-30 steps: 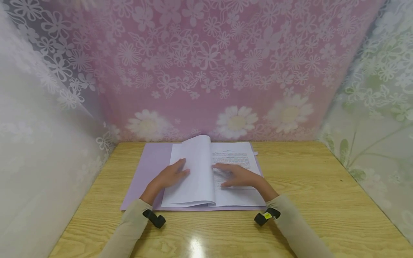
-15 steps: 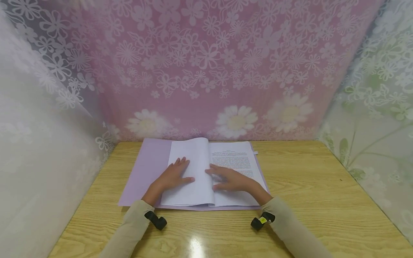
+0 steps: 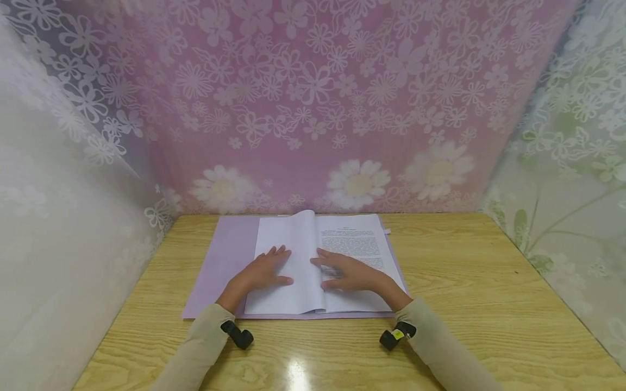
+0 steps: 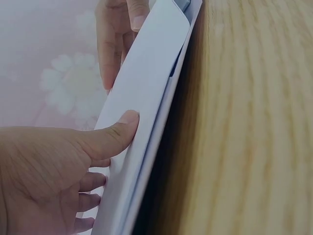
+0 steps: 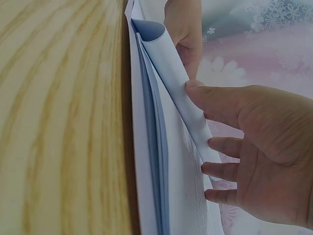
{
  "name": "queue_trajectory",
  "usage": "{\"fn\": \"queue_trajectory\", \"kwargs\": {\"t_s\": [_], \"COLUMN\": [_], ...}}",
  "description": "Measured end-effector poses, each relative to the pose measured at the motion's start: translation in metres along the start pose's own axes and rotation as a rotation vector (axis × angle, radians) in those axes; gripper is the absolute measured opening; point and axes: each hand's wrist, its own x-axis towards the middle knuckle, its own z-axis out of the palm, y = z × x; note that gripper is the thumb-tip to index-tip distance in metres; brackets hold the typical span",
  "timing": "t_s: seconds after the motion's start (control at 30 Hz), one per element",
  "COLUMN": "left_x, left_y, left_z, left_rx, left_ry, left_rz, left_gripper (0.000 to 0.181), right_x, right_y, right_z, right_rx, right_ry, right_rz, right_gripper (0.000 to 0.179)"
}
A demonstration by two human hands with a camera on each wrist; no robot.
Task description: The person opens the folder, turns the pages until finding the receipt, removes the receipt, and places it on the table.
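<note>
A lilac folder (image 3: pixel 220 260) lies opened flat on the wooden table, with a stack of white paper inside. The turned sheets (image 3: pixel 279 233) on the left are blank on top and bulge into a rounded fold at the middle. Printed text covers the right-hand page (image 3: pixel 357 239). My left hand (image 3: pixel 261 271) rests on the blank sheets with fingers spread; in the left wrist view its thumb (image 4: pixel 120 129) touches the paper. My right hand (image 3: pixel 352 271) lies over the printed page, its straight fingertips touching the rounded fold (image 5: pixel 181 83) in the right wrist view.
The wooden table (image 3: pixel 459 282) extends on both sides of the folder. Behind it hangs a pink flowered curtain (image 3: pixel 313 136), with pale flowered curtains at left and right. A small white tab (image 3: pixel 387 232) sticks out at the folder's right edge.
The turned sheets have come down flatter on the left. My left hand has spread its fingers over them, and my right hand has shifted left to the fold.
</note>
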Motion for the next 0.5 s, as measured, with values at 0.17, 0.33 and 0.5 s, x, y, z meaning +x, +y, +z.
{"fn": "queue_trajectory", "kwargs": {"t_s": [0.17,0.33,0.5], "left_x": [-0.0004,-0.0006,-0.0003], "left_y": [0.0013,0.0012,0.0001], "left_z": [-0.0004,-0.0002,0.0001], "left_rx": [0.005,0.011,0.007], "left_ry": [0.003,0.005,-0.002], "left_rz": [-0.001,0.001,0.008], "left_gripper": [0.083,0.082,0.082], "right_x": [0.0005,0.0005,0.0001], "right_y": [-0.0016,-0.0048,-0.0055], "right_z": [-0.0014,-0.0026,-0.0039], "right_rx": [-0.016,-0.018,-0.016], "right_ry": [-0.001,0.001,-0.003], "right_rz": [-0.006,-0.008,-0.012], "right_gripper": [0.065,0.065,0.065]}}
